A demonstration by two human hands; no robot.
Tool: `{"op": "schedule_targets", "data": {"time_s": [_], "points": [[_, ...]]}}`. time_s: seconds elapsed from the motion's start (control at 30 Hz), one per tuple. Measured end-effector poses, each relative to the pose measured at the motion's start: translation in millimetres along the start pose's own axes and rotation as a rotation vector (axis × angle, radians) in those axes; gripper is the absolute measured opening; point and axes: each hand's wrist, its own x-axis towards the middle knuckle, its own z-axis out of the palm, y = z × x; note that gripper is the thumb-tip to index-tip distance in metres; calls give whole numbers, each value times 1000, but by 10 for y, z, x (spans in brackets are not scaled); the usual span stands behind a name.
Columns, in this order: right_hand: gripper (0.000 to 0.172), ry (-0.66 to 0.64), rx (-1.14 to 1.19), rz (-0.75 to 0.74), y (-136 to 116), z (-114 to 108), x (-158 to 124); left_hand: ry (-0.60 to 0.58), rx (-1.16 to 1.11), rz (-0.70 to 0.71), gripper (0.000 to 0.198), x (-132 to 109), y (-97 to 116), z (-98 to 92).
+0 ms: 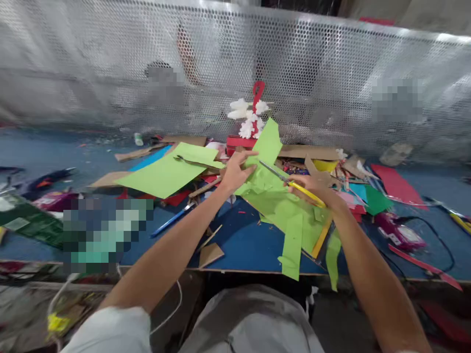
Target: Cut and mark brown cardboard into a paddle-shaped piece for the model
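My left hand (pixel 237 171) is at the left edge of an upright piece of light green paper (pixel 269 142), thumb and forefinger on it; the other fingers are partly hidden. My right hand (pixel 311 185) is closed round yellow-handled scissors (pixel 273 170). Their blades point up and left, lying against the green paper close to my left fingertips. Below both hands spreads a heap of green paper scraps (pixel 283 208), with one long strip (pixel 293 245) hanging over the table's front edge. A larger green sheet (pixel 165 171) lies to the left, a dark slim tool (pixel 196 162) on top.
A red stand with white flowers (pixel 252 120) stands behind the paper, before a perforated metal screen (pixel 221 54). On the blue table (pixel 243 245) are a blue pen-like tool (pixel 172 220), cardboard pieces (pixel 210 255), a magenta device with cord (pixel 401 231) and red sheets (pixel 399 186).
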Motion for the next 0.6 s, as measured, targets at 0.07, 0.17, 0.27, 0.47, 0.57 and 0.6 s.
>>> {"op": "schedule_targets", "data": {"time_s": [0.07, 0.17, 0.27, 0.47, 0.57, 0.6], "points": [[55, 10, -8, -13, 31, -1, 10, 5, 3, 4, 45, 2, 11, -2], [55, 19, -21, -16, 51, -4, 14, 0, -16, 9, 42, 0, 28, -2], [55, 20, -41, -1, 37, -10, 3, -13, -52, 6, 41, -5, 32, 0], [57, 10, -45, 40, 18, -12, -22, -30, -88, -9, 41, 2, 7, 5], [58, 7, -49, 50, 34, -13, -23, -27, -90, -4, 40, 7, 20, 3], [58, 10, -58, 42, 39, -14, -22, -28, -93, -4, 39, 7, 27, 2]]}}
